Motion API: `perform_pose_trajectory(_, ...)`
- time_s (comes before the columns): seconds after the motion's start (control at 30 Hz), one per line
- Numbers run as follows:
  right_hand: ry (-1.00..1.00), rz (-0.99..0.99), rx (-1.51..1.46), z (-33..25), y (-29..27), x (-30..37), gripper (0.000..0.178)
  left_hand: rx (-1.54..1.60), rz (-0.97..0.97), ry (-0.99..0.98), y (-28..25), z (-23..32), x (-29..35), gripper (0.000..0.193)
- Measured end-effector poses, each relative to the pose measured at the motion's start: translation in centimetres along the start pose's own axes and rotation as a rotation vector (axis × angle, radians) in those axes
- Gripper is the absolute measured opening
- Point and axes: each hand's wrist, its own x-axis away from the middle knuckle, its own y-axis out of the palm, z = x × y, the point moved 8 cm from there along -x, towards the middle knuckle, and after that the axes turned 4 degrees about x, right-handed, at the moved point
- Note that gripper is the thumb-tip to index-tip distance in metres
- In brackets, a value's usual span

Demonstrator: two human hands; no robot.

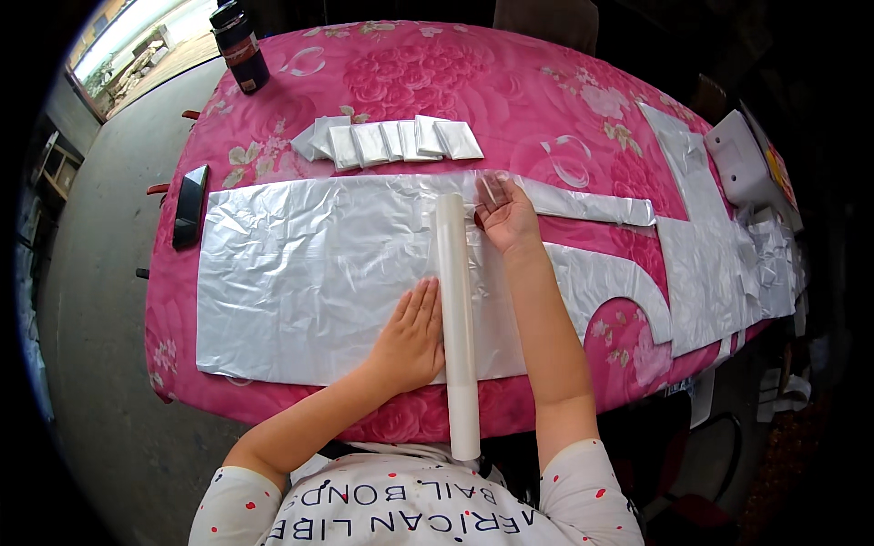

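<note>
A thin, translucent white plastic apron (309, 273) lies spread across the table, with a curved cut-out and a long strap at its right. Over it, nearly upright in the head view, lies a long pale tube (461, 346), its lower end jutting past the near table edge. My left hand (410, 337) rests flat on the plastic, fingers stretched out and their side against the tube. My right hand (505, 209) is by the apron's far edge, right of the tube's far end, palm showing and fingers extended. Clear film seems to cover its fingertips.
Several folded plastic packets (391, 141) overlap in a row beyond the apron. A black phone (190, 207) and a dark bottle (240, 50) sit at left on the pink floral tablecloth (419, 73). More plastic sheets (706, 273) and a white container (739, 159) are at right.
</note>
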Motion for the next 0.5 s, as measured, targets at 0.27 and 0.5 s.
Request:
perform_pose_trajectory(0.27, -0.364, 0.032, -0.17, -20.5, -9.5, -1.5, 0.026, 0.085, -0.016, -0.011, -0.2, 0.1, 0.0, 0.064)
perform_pose_trajectory(0.5, -0.642, 0.035, 0.221, -22.5, 2.4, 6.1, 0.04, 0.031, 0.004, -0.002, 0.1, -0.1, 0.3, 0.067)
